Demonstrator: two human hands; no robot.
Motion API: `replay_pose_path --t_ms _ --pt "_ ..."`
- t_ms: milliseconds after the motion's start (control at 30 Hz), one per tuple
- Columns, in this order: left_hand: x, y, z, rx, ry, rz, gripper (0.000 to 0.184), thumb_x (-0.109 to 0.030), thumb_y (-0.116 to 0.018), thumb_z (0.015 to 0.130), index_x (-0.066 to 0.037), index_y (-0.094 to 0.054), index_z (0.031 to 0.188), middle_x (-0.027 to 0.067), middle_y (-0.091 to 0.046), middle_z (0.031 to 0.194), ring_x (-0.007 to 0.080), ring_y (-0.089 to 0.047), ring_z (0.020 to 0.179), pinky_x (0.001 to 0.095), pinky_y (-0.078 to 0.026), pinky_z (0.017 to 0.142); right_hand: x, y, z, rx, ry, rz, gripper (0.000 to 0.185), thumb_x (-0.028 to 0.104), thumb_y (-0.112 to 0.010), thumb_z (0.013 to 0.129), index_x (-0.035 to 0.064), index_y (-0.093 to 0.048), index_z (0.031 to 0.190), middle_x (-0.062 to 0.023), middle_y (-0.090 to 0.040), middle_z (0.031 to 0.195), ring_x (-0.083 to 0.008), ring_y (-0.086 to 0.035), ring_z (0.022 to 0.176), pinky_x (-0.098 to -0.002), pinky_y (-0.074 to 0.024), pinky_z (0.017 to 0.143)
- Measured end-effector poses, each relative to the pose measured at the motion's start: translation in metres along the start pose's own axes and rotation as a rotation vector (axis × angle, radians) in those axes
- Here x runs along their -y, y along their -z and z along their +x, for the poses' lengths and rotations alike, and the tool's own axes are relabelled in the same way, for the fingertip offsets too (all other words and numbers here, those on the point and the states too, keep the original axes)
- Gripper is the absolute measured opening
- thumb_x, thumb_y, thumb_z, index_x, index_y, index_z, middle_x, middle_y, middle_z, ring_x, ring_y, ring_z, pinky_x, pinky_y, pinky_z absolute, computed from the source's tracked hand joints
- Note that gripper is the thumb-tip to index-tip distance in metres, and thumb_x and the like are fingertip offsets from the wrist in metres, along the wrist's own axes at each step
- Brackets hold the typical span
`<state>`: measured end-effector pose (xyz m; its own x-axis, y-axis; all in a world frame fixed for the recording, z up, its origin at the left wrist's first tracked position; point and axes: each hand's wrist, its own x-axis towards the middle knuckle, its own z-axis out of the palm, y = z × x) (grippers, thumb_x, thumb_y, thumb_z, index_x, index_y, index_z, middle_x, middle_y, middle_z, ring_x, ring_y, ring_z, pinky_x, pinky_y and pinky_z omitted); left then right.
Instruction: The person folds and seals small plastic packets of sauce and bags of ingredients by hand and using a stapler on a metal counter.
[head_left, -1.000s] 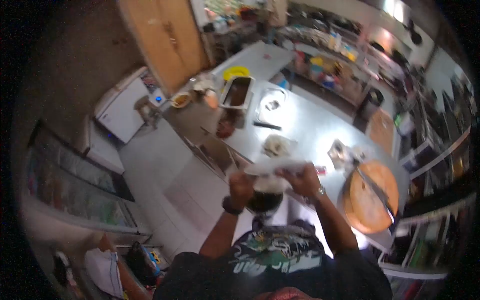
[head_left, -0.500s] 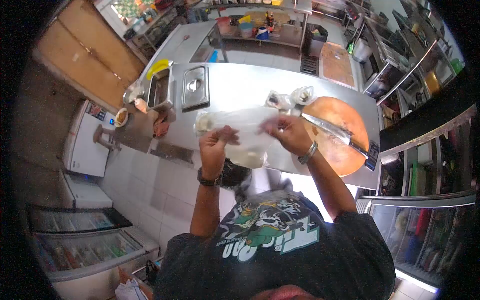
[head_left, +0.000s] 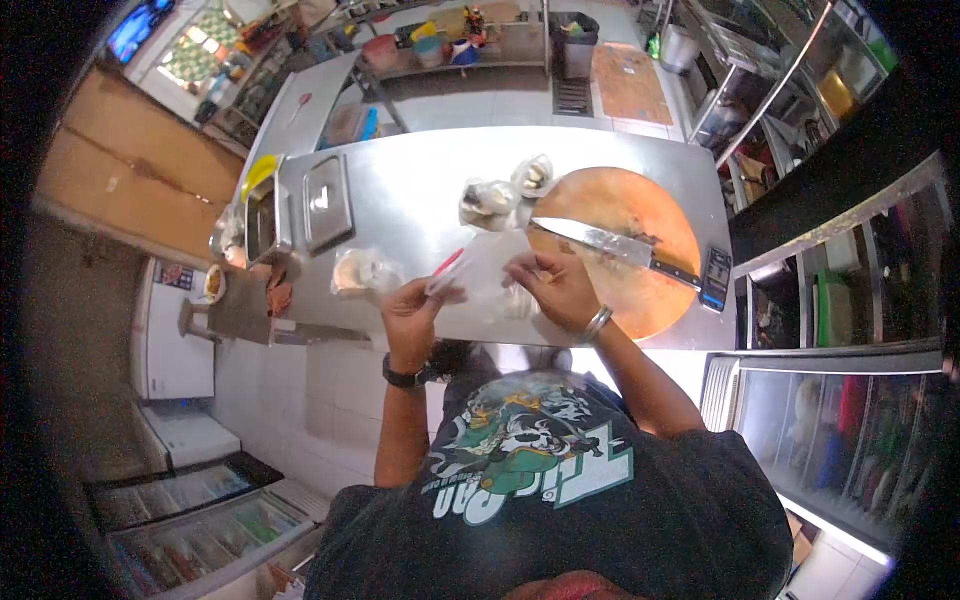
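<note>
A translucent plastic bag [head_left: 484,270] is stretched between my two hands over the counter's near edge. My left hand [head_left: 410,310] pinches its left side, beside a thin red strip. On its right side my right hand [head_left: 556,288] is closed on the plastic. Left of the bag lies a filled clear bag [head_left: 362,273]. Beyond my hands sit two more knotted bags with pale and dark contents, one [head_left: 488,201] nearer and one [head_left: 532,175] farther. A large knife [head_left: 600,241] lies across the round wooden board [head_left: 640,290] at the right.
The steel counter [head_left: 420,165] holds a metal lid [head_left: 327,201], a deep metal tray [head_left: 263,222] and a brown cloth [head_left: 279,292] at its left. A dark device [head_left: 714,279] rests by the board's right edge. Glass-topped freezers [head_left: 210,530] stand at lower left.
The view has shifted, so the board and counter appear farther left. The plastic bag, spread wide half a second ago, is now held narrower, with my hands closer together and a red strip showing.
</note>
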<state>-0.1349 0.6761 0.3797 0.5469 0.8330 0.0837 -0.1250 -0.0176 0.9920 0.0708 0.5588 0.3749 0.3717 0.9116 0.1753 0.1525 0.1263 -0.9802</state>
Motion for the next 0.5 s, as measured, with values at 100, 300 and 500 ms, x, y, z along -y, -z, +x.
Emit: replay_pose_path --t_ms 100,300,500 --pt "0.003 -0.001 0.007 0.026 -0.043 0.024 0.015 -0.005 -0.064 0.094 0.007 -0.071 0.099 0.0142 -0.073 0.092 0.0195 -0.07 0.082 0.033 -0.056 0.08 0.006 0.013 0.0 -0.046 -0.038 -0.176 0.02 0.025 -0.068 0.092 0.0076 -0.075 0.088 -0.0044 -0.074 0.086 -0.012 -0.066 0.079 -0.0329 -0.0488 0.083" --pt "-0.001 0.013 0.015 0.098 -0.036 0.037 0.021 -0.01 -0.06 0.097 0.008 -0.071 0.099 0.0138 -0.073 0.092 0.0197 -0.07 0.086 0.0315 -0.055 0.082 -0.004 0.009 0.003 -0.058 -0.013 -0.152 0.018 0.023 -0.066 0.092 0.0113 -0.077 0.084 -0.0021 -0.075 0.086 -0.0139 -0.068 0.083 -0.0393 -0.0295 0.107" --pt "0.037 0.027 0.029 0.085 0.135 0.117 0.027 -0.019 -0.059 0.099 0.005 -0.07 0.1 0.0113 -0.073 0.08 0.0151 -0.069 0.068 0.0276 -0.055 0.064 -0.052 -0.02 0.012 -0.252 -0.127 0.139 0.03 0.006 -0.069 0.09 0.0029 -0.046 0.109 -0.0163 -0.07 0.081 -0.0227 -0.072 0.08 -0.0291 -0.0559 0.066"
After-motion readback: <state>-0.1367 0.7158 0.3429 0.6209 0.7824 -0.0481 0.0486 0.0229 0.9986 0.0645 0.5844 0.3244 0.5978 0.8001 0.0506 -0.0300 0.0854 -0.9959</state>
